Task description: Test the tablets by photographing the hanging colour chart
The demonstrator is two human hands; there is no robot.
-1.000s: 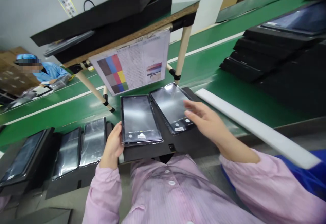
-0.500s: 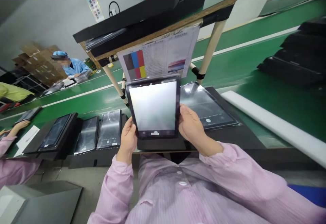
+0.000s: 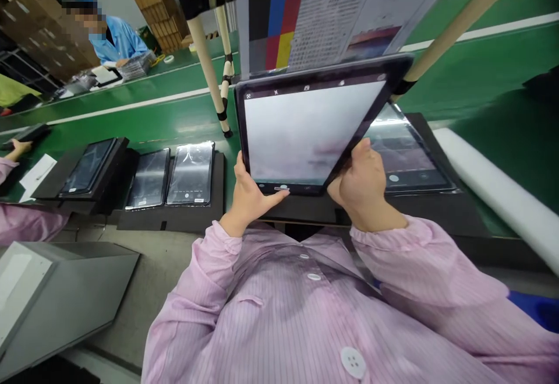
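A black-framed tablet [image 3: 305, 133] with a bright, whitish screen is held up and tilted between my two hands. My left hand [image 3: 251, 197] grips its lower left corner, the thumb lying over the bottom edge by a small white label. Around the lower right edge my right hand [image 3: 364, 180] is closed, its fingertips partly hidden behind the tablet. Just behind the tablet hangs a printed sheet [image 3: 332, 14] with colour blocks and rows of text. Another tablet [image 3: 410, 157] in clear film lies on a black pad to the right, close to my right hand.
Two film-wrapped tablets [image 3: 191, 174] lie on black foam at left, with another tablet [image 3: 89, 165] farther left. Beige pipe legs [image 3: 207, 69] hold up the rack. A long white foam bar [image 3: 498, 192] lies at right. A co-worker's hand [image 3: 17, 150] shows at the far left; a person [image 3: 116, 40] sits beyond.
The tablet has come up and tilted, its right side raised. My left thumb has moved onto the bottom edge. The view has shifted closer to the colour sheet.
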